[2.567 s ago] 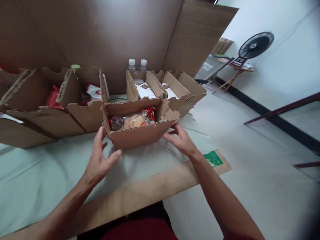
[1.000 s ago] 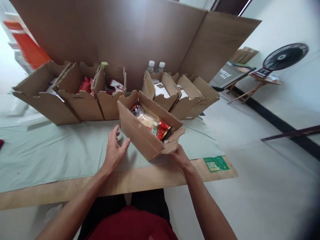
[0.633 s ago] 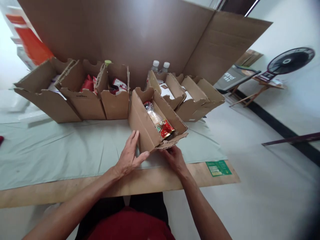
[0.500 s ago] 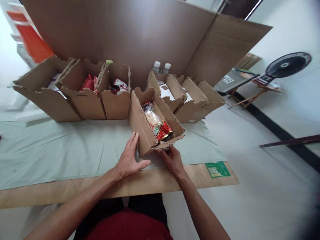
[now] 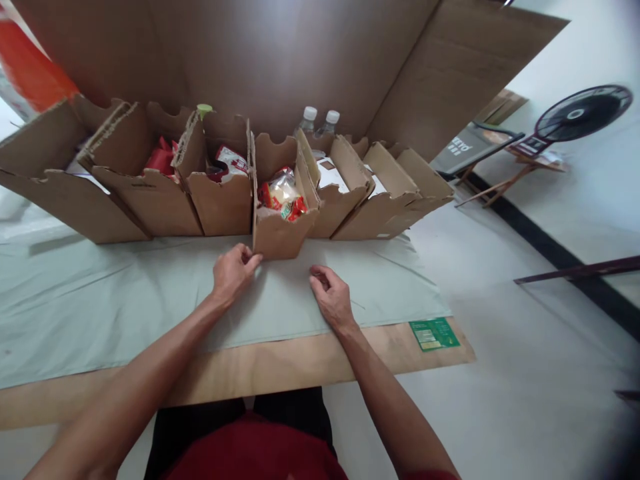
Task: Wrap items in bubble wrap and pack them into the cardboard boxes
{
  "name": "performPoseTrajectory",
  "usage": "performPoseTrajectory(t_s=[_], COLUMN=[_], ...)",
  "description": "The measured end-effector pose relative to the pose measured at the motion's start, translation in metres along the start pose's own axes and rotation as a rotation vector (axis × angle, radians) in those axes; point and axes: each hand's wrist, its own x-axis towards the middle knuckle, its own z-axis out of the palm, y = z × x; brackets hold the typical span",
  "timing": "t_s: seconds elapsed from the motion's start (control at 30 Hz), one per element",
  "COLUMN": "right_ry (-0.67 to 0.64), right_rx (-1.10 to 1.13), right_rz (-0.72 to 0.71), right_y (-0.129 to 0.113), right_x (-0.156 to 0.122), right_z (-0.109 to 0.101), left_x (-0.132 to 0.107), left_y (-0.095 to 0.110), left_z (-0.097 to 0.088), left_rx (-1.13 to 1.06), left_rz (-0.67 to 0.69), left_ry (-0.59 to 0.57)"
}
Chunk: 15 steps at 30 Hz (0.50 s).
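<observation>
A cardboard bin (image 5: 281, 237) stands in the middle of a row of similar bins, its front jutting a little toward me. Inside it lie red and clear plastic food packets (image 5: 285, 193). At its lower left corner is my left hand (image 5: 234, 272), fingers curled in and the thumb tip touching or almost touching the cardboard. My right hand (image 5: 331, 293) rests over the cloth, apart from the bin's lower right side. Its fingers are loosely bent, with a gap between thumb and forefinger, and nothing shows in it.
Left of the middle are bins with red packets (image 5: 163, 157) and a white-and-red packet (image 5: 233, 162). White boxes (image 5: 331, 175) sit in a right-hand bin. Behind stand two capped bottles (image 5: 309, 121) and a tall cardboard panel (image 5: 280, 60). A green card (image 5: 434, 335) lies at the table's edge.
The middle bin has slid away from me and straightened into the row. Both hands have moved forward; the left fingers have curled and the right hand has left the bin's front.
</observation>
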Motion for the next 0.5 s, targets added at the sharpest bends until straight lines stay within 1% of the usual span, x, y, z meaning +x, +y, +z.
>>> performPoseTrajectory(t_s=[0.07,0.13,0.2,0.27,0.5], right_ry=[-0.004,-0.018,-0.030,-0.039,-0.053], right_rx=[-0.010,-0.020,-0.032,-0.047,-0.077], right_rz=[-0.034,-0.069,-0.100,-0.123,-0.148], right_y=[0.003,0.004,0.005,0.005,0.004], right_x=[-0.005,-0.009,-0.011,-0.011,-0.009], right_z=[0.000,-0.002,-0.002,-0.002,-0.002], left_x=[0.006,0.005,0.004,0.009,0.056], left_y=[0.003,0.008,0.012,0.012,-0.001], left_z=[-0.001,0.000,0.004,0.011,0.044], left_rx=[-0.005,-0.042,-0.090,-0.133,-0.211], left_rz=[0.006,0.056,0.104,0.131,0.148], left_ry=[0.001,-0.027,-0.057,-0.081,-0.150])
